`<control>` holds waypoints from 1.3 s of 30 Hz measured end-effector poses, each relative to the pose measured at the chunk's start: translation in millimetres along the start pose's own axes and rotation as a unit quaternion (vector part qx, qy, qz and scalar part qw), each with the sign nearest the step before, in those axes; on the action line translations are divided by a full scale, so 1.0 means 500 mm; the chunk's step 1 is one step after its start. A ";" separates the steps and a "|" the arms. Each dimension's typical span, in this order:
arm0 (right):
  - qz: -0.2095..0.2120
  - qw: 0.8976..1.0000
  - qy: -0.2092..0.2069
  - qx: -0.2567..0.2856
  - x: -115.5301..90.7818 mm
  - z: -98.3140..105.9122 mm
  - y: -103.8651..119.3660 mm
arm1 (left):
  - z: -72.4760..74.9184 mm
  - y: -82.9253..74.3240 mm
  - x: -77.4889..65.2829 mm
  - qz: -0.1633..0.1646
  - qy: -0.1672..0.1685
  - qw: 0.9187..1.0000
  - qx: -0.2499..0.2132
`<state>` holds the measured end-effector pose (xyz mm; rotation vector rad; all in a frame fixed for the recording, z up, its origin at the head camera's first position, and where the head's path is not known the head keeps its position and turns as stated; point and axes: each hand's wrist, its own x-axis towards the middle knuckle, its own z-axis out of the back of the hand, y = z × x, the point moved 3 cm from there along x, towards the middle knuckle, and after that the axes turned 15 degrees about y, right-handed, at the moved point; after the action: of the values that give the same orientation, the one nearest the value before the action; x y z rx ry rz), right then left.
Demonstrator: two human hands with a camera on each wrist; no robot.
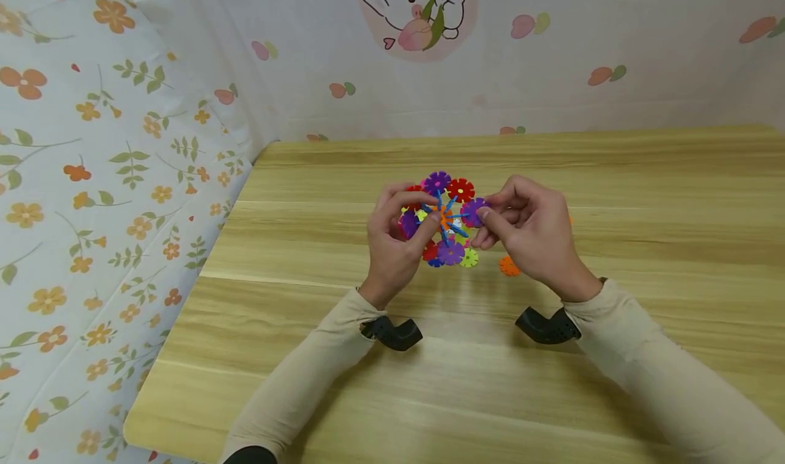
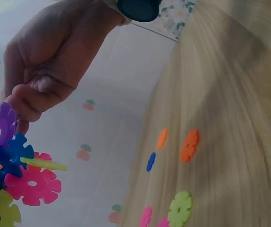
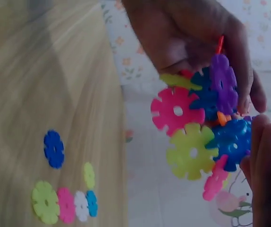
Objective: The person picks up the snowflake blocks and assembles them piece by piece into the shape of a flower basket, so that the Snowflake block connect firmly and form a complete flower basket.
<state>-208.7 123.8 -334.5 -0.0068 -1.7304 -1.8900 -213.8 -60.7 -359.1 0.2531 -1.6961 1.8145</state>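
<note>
A cluster of interlocking snowflake discs is held up over the table, with an orange disc (image 1: 443,217) at its middle and blue discs (image 1: 458,231) slotted edge-on around it. Purple, red, pink and yellow-green discs form its outer ring. My left hand (image 1: 395,242) grips the cluster from the left, thumb and fingers near the middle. On the right side, my right hand (image 1: 536,236) pinches a purple disc (image 1: 472,212) that meets the end of a blue one. From below, the right wrist view shows a pink disc (image 3: 178,111) and a yellow-green disc (image 3: 192,151) within the cluster.
Loose discs lie on the wooden table (image 1: 306,246), among them an orange disc (image 1: 509,266), a dark blue disc (image 3: 54,149), a white disc (image 3: 81,206) and a yellow-green disc (image 2: 180,209). A patterned curtain (image 1: 294,55) hangs behind the table; floral cloth (image 1: 122,212) is at left.
</note>
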 end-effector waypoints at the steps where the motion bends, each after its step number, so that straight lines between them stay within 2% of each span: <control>1: -0.005 1.000 0.005 0.003 0.001 0.001 -0.001 | 0.000 0.000 -0.001 0.005 0.000 1.000 0.006; 9: -0.027 0.999 0.046 -0.011 0.011 0.009 -0.002 | -0.001 0.008 -0.010 0.025 0.007 0.999 0.033; 16: 0.011 1.000 -0.016 -0.004 -0.002 -0.021 -0.015 | 0.004 0.014 -0.013 0.037 0.002 0.999 0.038; 18: 0.012 1.000 -0.020 -0.008 -0.005 -0.024 -0.017 | 0.005 0.015 -0.013 0.038 0.002 0.999 0.036; 22: -0.003 1.000 0.003 0.000 -0.002 -0.018 -0.016 | 0.003 0.020 -0.019 0.045 0.003 0.998 0.035; 25: -0.010 1.000 0.006 -0.008 -0.002 -0.017 -0.018 | 0.001 0.022 -0.023 0.051 0.001 0.998 0.035; 30: 0.029 0.999 -0.028 -0.031 -0.018 -0.034 -0.031 | -0.003 0.019 -0.021 0.046 -0.002 0.998 0.044; 32: 0.039 0.998 -0.042 -0.020 -0.022 -0.037 -0.037 | -0.004 0.017 -0.018 0.041 0.001 0.998 0.055; 35: 0.023 0.999 -0.042 0.002 -0.022 -0.035 -0.046 | -0.002 0.015 -0.014 0.043 0.005 0.996 0.075; 39: -0.018 1.000 -0.011 0.006 -0.010 -0.021 -0.048 | 0.010 0.018 0.000 0.064 0.022 0.996 0.062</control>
<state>-210.6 116.3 -360.1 0.0090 -1.7672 -1.9126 -220.3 -65.3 -365.9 0.1577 -1.6042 2.0075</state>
